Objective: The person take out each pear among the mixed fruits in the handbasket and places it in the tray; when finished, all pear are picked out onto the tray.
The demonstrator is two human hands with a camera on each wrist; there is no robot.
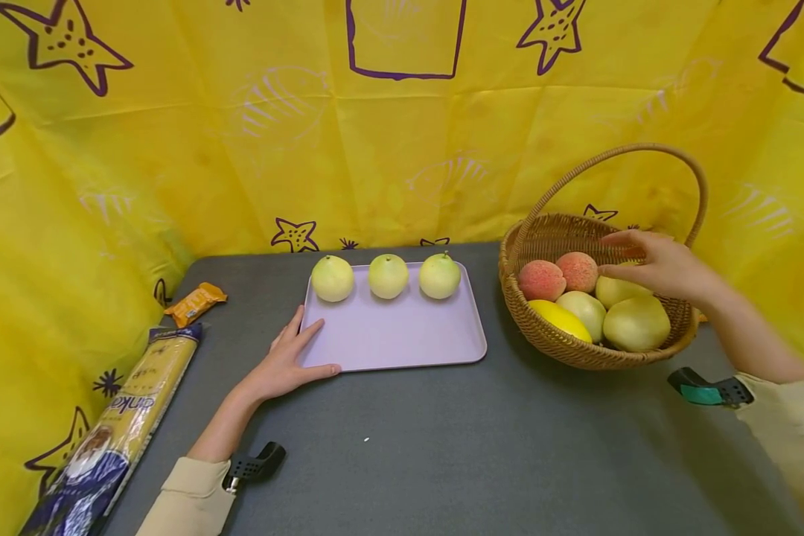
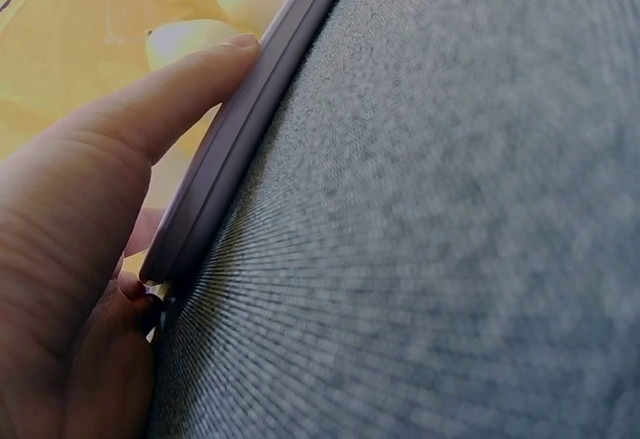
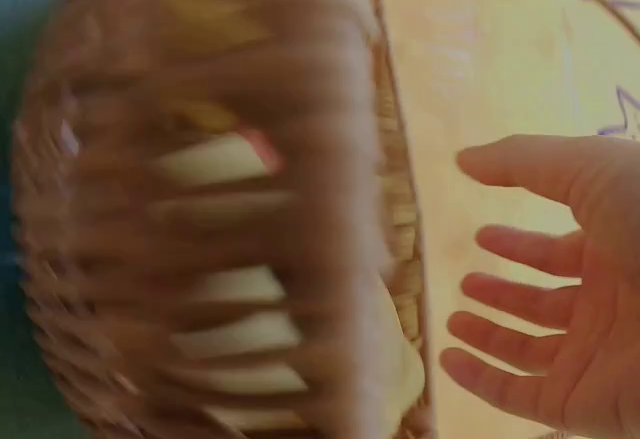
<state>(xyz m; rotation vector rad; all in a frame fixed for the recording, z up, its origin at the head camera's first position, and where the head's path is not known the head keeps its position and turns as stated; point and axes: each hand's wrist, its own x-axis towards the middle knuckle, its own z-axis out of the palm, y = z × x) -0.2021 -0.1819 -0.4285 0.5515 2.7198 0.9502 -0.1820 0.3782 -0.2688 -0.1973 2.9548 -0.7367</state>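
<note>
My left hand [image 1: 293, 359] lies at the near left corner of a pale lilac tray [image 1: 395, 335], fingers spread along its left side and thumb at the front edge. In the left wrist view, the thumb [image 2: 190, 89] touches the tray's rim [image 2: 235, 129]. Three round pale-green fruits [image 1: 388, 276] stand in a row along the tray's far side. Over the wicker basket [image 1: 576, 357], my right hand [image 1: 663, 264] hovers with fingers apart, holding nothing. Below and beside it sit two peaches [image 1: 542, 281], a yellow fruit [image 1: 560, 320] and several pale-green fruits [image 1: 636, 324].
The basket's tall handle [image 1: 636, 149] arches up beside my right hand. An orange snack packet [image 1: 197, 304] and a long plastic-wrapped package [image 1: 134, 409] lie at the left of the dark grey table [image 1: 455, 447]. Yellow patterned cloth [image 1: 388, 149] hangs behind.
</note>
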